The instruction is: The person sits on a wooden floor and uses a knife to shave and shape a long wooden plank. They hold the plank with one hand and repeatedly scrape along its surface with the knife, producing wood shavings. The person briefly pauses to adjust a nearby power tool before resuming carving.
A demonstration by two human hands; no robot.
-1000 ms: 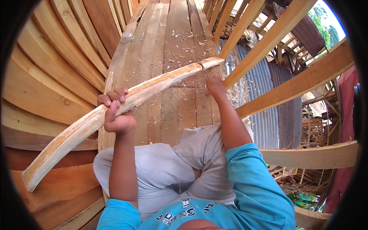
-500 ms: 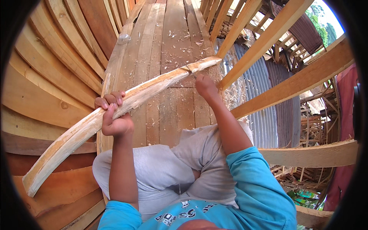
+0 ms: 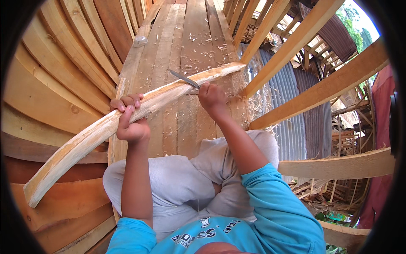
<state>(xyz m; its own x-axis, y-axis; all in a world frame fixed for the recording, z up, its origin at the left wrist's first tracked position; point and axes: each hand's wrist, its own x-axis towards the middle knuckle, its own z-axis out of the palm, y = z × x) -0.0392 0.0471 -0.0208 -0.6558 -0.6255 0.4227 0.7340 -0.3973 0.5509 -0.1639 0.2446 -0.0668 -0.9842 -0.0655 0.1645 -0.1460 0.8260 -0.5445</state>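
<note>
A long curved piece of pale wood [image 3: 89,137] runs from lower left up to the right, its far end resting near the plank floor's edge. My left hand [image 3: 129,118] grips it from below, fingers wrapped over its top edge. My right hand [image 3: 212,98] holds a tool with a flat metal blade [image 3: 183,78]; the blade lies on the upper face of the curved wood, pointing left. My knees in grey trousers [image 3: 177,178] sit beneath both arms.
Wooden floor planks [image 3: 190,34] strewn with shavings stretch ahead. Curved hull planks [image 3: 50,67] rise on the left. Slanted timber ribs [image 3: 321,89] cross on the right over corrugated metal sheet [image 3: 292,127]. A small pale object [image 3: 140,40] lies on a plank.
My right hand has drawn back along the curved wood toward me, and the blade now shows ahead of it. The wood's far end has dropped slightly. My left hand keeps its grip.
</note>
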